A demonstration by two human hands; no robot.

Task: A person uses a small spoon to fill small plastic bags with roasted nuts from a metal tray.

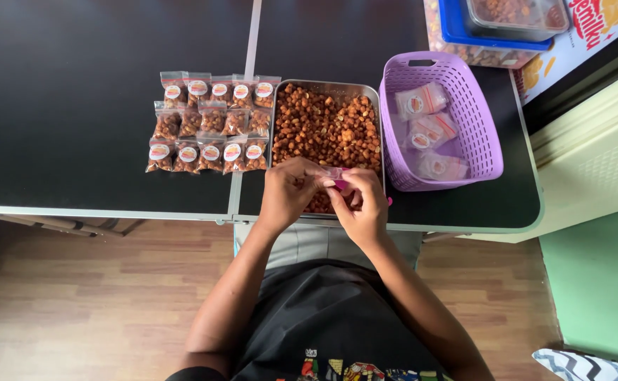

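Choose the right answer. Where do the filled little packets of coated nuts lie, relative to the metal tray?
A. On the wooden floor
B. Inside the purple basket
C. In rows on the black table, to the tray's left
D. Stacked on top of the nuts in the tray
C: the filled packets lie in neat rows on the black table, left of the metal tray; the purple basket holds only empty bags.
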